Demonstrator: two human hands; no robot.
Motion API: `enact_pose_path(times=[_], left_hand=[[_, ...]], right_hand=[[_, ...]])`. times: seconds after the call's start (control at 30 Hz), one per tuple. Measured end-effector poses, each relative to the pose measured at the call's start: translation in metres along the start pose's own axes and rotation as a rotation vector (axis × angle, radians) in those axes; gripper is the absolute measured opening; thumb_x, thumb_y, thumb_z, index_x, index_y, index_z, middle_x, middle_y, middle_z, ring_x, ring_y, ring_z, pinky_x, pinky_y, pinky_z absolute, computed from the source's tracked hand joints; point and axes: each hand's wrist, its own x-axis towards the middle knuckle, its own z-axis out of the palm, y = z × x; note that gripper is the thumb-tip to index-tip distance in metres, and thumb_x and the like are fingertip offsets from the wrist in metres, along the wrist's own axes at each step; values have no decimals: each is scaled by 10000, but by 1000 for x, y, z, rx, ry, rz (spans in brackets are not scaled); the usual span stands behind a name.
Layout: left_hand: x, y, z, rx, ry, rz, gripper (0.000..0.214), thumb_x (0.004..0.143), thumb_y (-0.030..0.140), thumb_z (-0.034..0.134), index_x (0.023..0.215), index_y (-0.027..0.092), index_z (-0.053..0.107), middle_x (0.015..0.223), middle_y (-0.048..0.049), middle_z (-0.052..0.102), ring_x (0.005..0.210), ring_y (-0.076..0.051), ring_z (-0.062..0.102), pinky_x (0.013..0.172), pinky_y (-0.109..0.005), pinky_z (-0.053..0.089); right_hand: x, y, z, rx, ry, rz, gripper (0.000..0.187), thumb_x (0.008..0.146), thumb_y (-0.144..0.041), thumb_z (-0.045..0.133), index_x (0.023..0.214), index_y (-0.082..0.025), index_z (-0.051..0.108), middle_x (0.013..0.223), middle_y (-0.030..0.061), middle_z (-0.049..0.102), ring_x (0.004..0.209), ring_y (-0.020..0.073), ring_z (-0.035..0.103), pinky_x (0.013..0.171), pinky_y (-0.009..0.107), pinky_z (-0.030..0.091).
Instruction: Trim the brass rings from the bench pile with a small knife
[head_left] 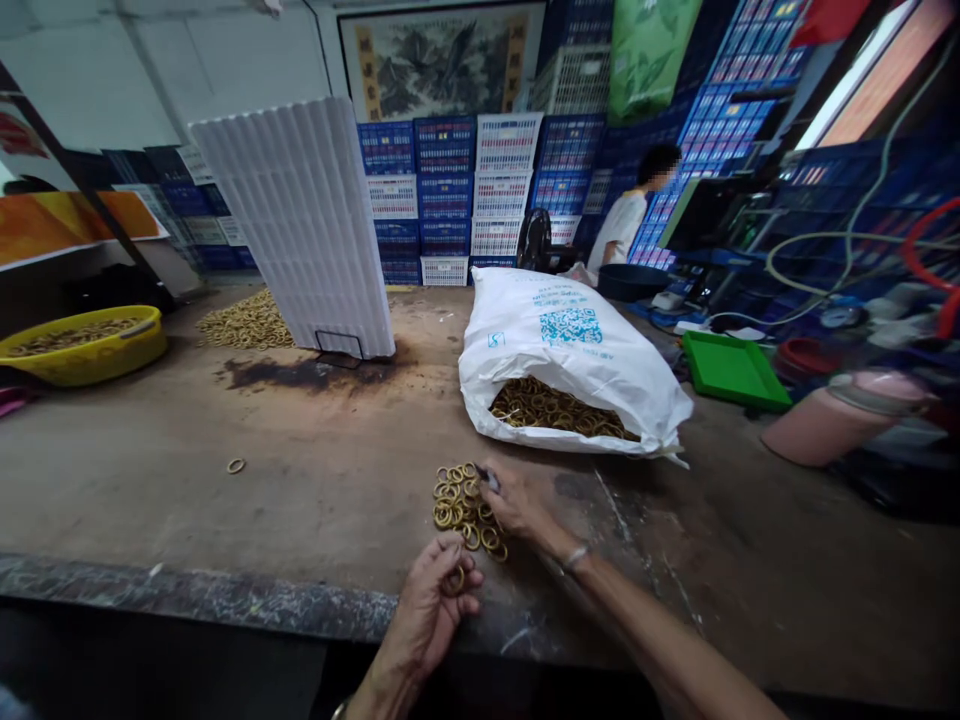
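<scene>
A small heap of brass rings (459,503) lies on the worn workbench (315,470) just in front of me. My left hand (435,600) is curled near the bench's front edge, fingers pinched on one brass ring (455,580). My right hand (517,500) rests at the heap's right side, fingers closed on a small dark tool whose tip (486,477) points into the rings. Behind the heap a white sack (570,350) lies on its side, its mouth open toward me and full of the same rings.
A white corrugated panel (300,220) stands at mid-bench with a ring pile (244,322) behind it. A yellow basin (82,345) of rings sits far left, a stray ring (236,465) lies alone, a green tray (731,370) right. A person (626,220) stands by stacked crates.
</scene>
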Motion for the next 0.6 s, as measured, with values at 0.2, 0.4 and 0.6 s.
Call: enact_pose_path(times=[0.2,0.4,0.6], left_hand=[[13,-5,-9,237,29,147,405,636,505,690,801,165,545,551,50,496,428,-59,432,356,-155,303],[24,-14,-22,465,115,268,475,596,621,645,699,161,588,390,60,412,327,-44,291,344,-169,232],[23,-10,-13,454,143,442,341,568,530,713,645,205,645,528,-14,549,480,-146,493,464,-242,399]], right_hand=[[-34,-31,8,337,-154,-20,136,800,-258,454,717,-183,531,611,-30,470,576,103,408,541,210,301],[-39,-39,18,530,-122,136,104,744,-273,496,697,-182,517,609,-36,445,584,100,395,552,212,317],[-40,-31,35,784,-166,410,314,709,-509,509,743,-201,461,552,-55,467,429,70,364,432,203,302]])
